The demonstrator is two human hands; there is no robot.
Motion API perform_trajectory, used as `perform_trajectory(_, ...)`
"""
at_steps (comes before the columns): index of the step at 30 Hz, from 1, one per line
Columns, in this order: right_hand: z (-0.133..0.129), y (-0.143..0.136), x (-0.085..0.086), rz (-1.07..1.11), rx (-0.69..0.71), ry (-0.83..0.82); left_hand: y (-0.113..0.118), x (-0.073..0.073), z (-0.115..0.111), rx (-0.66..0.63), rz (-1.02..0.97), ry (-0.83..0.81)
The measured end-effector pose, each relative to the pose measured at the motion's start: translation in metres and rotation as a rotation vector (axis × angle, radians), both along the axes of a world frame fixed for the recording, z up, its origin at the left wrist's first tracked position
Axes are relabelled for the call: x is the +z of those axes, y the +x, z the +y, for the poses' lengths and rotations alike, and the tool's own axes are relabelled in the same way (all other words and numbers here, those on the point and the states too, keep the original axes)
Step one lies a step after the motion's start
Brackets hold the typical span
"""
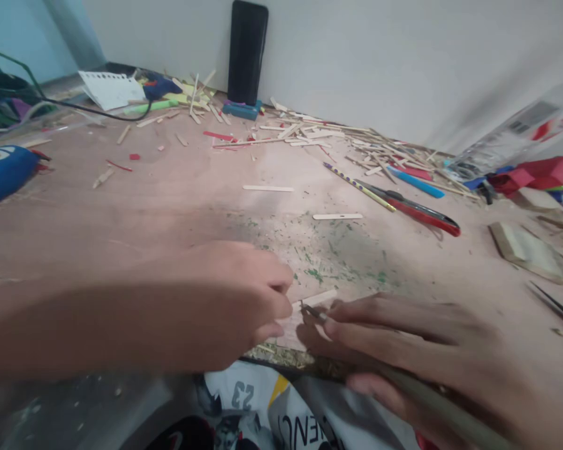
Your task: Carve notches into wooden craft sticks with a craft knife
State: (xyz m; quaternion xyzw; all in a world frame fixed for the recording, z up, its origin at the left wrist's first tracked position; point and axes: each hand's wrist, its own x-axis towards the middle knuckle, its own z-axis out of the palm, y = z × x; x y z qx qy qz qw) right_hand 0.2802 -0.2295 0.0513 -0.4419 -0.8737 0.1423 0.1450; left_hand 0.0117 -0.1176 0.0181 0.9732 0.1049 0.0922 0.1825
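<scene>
Near the table's front edge, my left hand (pixel 229 300) is closed on one end of a wooden craft stick (pixel 327 297). The stick's free end points right. My right hand (pixel 413 340) grips a slim, long-handled tool (pixel 314 312) with a narrow dark metal tip. That tip is at the stick, just beside my left fingertips; its exact kind is unclear. Two more craft sticks lie apart farther back, a left one (pixel 268 188) and a right one (pixel 338 216). Green shavings (pixel 315 274) are scattered between them and my hands.
A black phone (pixel 248 53) stands against the wall. Several loose sticks (pixel 309 132) are heaped along the back. A red-handled cutter (pixel 417 215), a patterned pencil (pixel 359 186) and a wood block (pixel 528 250) lie to the right. A blue case (pixel 7 175) sits at left.
</scene>
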Motion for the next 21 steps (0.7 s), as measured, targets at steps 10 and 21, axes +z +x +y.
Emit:
perform_trajectory(10,-0.038,-0.011,-0.032,0.229,-0.401,0.049,0.002,-0.019,0.000,0.002,-0.161,0.184)
perform_trajectory(21,-0.040,-0.009,-0.038,0.329,-0.387,0.025,-0.002,-0.019,0.003,-0.088,-0.056,0.298)
